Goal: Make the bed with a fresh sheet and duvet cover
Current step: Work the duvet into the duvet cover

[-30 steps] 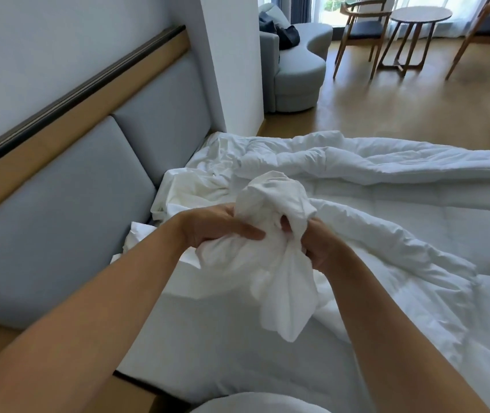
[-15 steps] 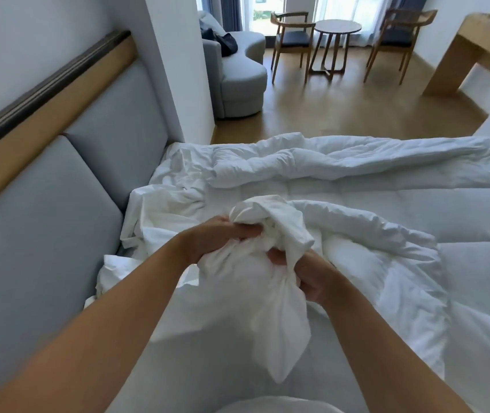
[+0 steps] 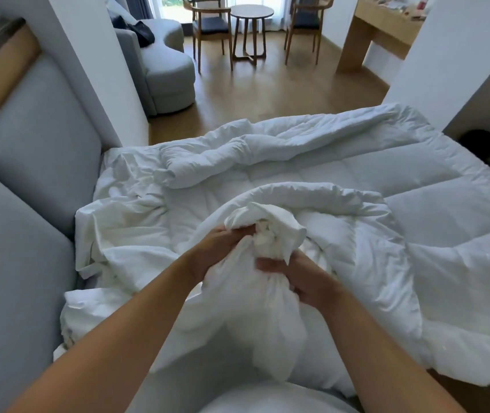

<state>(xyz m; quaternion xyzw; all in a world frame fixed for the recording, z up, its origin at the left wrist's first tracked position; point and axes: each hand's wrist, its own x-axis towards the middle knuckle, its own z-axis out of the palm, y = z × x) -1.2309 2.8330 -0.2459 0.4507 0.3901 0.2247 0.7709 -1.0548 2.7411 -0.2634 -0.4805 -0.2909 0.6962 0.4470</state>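
Possibly the bunched cover (image 3: 267, 317) could slide free and unravel if either grip is eased, as the cloth is judged slippery and loosely gathered. Left hand (image 3: 218, 253) and right hand (image 3: 303, 280) are both curled tight round the bunch, which is held just above the duvet (image 3: 372, 180) near the bed's near edge.

Soft daylight enters from the far window (image 3: 239, 0); wide-angle edges bend noticeably.

Hidden, cropped
Cannot see all fingers of left hand (image 3: 216, 254), right hand (image 3: 306, 284), partly sunk in bunched white cloth (image 3: 273, 317); light wooden table (image 3: 386, 28) cropped at top.
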